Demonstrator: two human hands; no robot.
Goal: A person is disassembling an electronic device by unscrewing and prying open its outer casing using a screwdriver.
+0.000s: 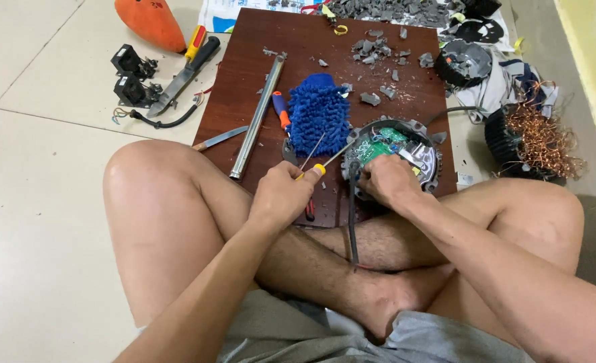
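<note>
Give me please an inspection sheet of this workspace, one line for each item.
Surface: dark brown board on a pale tiled floor.
Job's things: round motor housing with green circuit board; yellow-tipped screwdriver.
Clutter: grey fragments, blue mop pad, metal tube, copper wire coil.
Grippers: left hand holds the screwdriver; right hand rests on the housing.
Cables: black cable over the legs.
Surroundings: orange object, knife.
</note>
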